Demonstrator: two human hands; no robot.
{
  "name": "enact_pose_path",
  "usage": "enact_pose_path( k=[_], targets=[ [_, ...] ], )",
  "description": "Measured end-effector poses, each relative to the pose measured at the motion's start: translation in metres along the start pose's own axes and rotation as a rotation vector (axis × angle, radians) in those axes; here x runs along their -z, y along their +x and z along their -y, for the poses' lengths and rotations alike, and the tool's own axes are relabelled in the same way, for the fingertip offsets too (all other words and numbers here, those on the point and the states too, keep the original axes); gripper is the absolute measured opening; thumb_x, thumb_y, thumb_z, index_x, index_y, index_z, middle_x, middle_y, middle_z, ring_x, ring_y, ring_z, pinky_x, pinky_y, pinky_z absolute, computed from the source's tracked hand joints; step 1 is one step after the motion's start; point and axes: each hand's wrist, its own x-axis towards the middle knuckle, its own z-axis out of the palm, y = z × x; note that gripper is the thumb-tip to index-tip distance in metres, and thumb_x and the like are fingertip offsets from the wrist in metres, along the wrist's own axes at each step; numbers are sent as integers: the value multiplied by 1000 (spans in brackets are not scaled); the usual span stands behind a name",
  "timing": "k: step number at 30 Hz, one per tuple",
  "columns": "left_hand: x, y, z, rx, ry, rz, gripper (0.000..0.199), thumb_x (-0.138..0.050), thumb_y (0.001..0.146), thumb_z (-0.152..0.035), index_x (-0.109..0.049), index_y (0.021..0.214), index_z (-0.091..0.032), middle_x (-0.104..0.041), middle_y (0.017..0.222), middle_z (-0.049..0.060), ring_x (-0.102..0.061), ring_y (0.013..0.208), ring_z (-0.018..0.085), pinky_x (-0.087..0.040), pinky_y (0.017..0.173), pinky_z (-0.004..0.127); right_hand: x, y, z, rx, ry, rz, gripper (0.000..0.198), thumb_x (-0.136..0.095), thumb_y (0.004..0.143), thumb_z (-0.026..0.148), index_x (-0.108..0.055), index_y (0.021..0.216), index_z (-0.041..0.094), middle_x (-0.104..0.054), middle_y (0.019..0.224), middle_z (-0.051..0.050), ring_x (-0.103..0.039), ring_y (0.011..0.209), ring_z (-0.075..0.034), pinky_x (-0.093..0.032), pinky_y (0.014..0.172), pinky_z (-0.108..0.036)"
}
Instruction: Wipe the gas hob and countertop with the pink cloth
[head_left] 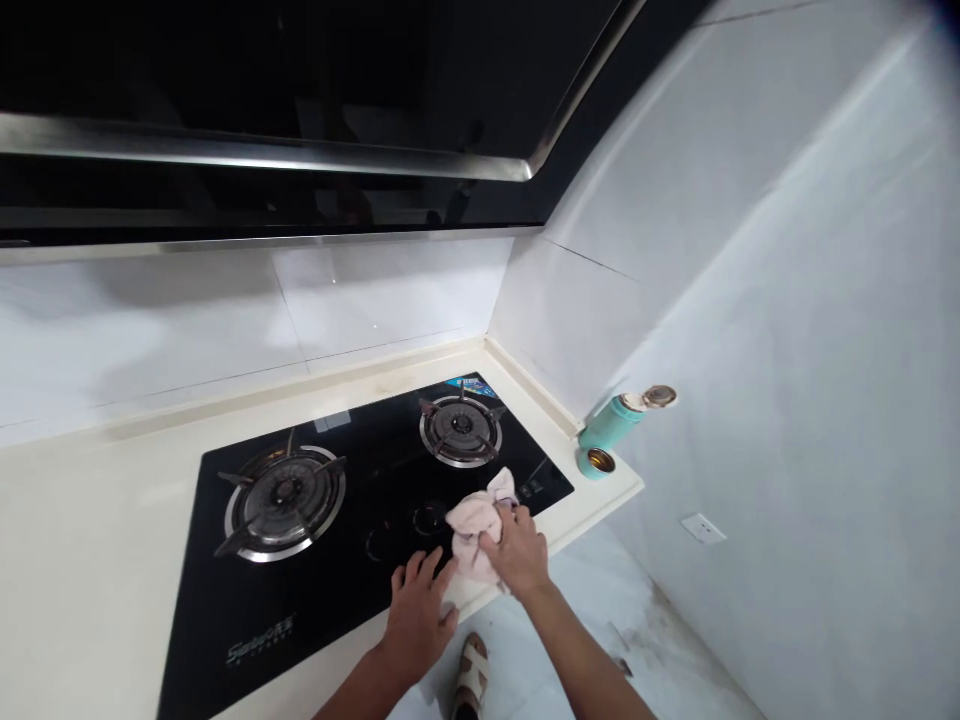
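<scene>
My right hand (pixel 520 552) grips a pale pink cloth (pixel 474 527), bunched up on the front right part of a black glass gas stove (pixel 367 440). Just left of the cloth, my left hand (pixel 420 608) rests at the stove's front edge, fingers spread and holding nothing. Its fingertips come close to the cloth; whether they touch it I cannot tell. Two control knobs (pixel 430 518) lie beyond my left hand. The right burner (pixel 460 430) sits behind the cloth, and the left burner (pixel 285 492) is farther to the left.
A turquoise flask (pixel 611 424) with a flipped-open lid stands by the right wall, beside its turquoise cup (pixel 597 462). A dark range hood (pixel 300 190) hangs low over the cream counter (pixel 90 520). A wall socket (pixel 703 528) is at the right.
</scene>
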Motion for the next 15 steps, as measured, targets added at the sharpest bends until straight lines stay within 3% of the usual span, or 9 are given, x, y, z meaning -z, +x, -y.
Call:
enact_pose_path(
  k=[4,8,11,15],
  targets=[
    [-15,28,-35,-41,-115,-36,62,-62,84,-23,-52,145,-28,-58,146,8,-49,133,28,-43,110,47,29,47,-73,-207,-9,-13,61,-48,94,50,-43,147,20,-46,142,-18,-50,130,-34,-44,99,-47],
    [-24,28,-49,-86,-175,-74,65,-62,81,-17,-52,144,-25,-60,142,11,-53,129,29,-49,105,50,46,62,-122,-283,5,23,67,-37,96,55,-41,145,10,-51,136,-23,-58,123,-34,-46,98,-47],
    [-24,15,-47,-79,-184,-106,68,-66,79,-18,-50,145,-24,-57,144,13,-52,131,30,-49,106,52,36,48,-120,-270,11,66,72,-33,96,57,-40,145,5,-50,140,-26,-62,119,-35,-47,98,-47],
    [-12,-9,-36,-132,-172,-158,85,-73,76,-28,-39,153,-22,-44,155,17,-43,141,35,-44,112,55,-1,-5,-61,-112,52,118,71,-37,96,55,-42,145,4,-54,140,-27,-62,120,-35,-48,97,-44]
  ],
)
